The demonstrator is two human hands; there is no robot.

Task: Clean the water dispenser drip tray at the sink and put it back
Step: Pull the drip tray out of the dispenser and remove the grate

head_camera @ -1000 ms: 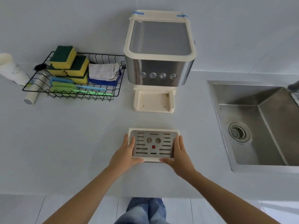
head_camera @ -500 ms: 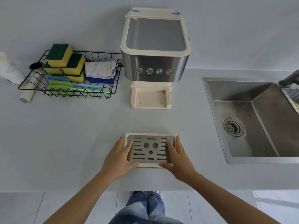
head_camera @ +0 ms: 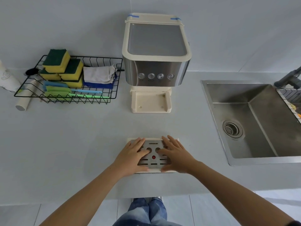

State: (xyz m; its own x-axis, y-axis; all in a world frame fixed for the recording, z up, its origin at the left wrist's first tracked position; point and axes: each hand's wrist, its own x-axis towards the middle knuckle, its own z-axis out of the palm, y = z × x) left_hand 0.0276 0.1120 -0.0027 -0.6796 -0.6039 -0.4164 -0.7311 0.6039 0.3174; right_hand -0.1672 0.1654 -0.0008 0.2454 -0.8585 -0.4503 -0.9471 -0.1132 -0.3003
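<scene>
The drip tray (head_camera: 153, 162), cream plastic with a slotted steel grille and a red dot, lies flat on the grey counter near its front edge. My left hand (head_camera: 133, 156) lies on the tray's left half, fingers spread over the grille, thumb at the near edge. On the right half rests my right hand (head_camera: 176, 156) in the same way. The water dispenser (head_camera: 156, 62) stands behind, its cream base (head_camera: 150, 101) bare. The steel sink (head_camera: 254, 121) is set into the counter at the right.
A black wire basket (head_camera: 114, 79) at the back left holds yellow-green sponges (head_camera: 63, 67), cloths (head_camera: 99, 75) and brushes (head_camera: 73, 93). A white bottle (head_camera: 24, 98) lies beside it. A grey tap (head_camera: 288, 79) and a wire rack (head_camera: 291, 98) sit at the sink's right.
Both hands have slid from the tray's side edges inward onto the top of the grille. The tray stays on the counter in front of the dispenser.
</scene>
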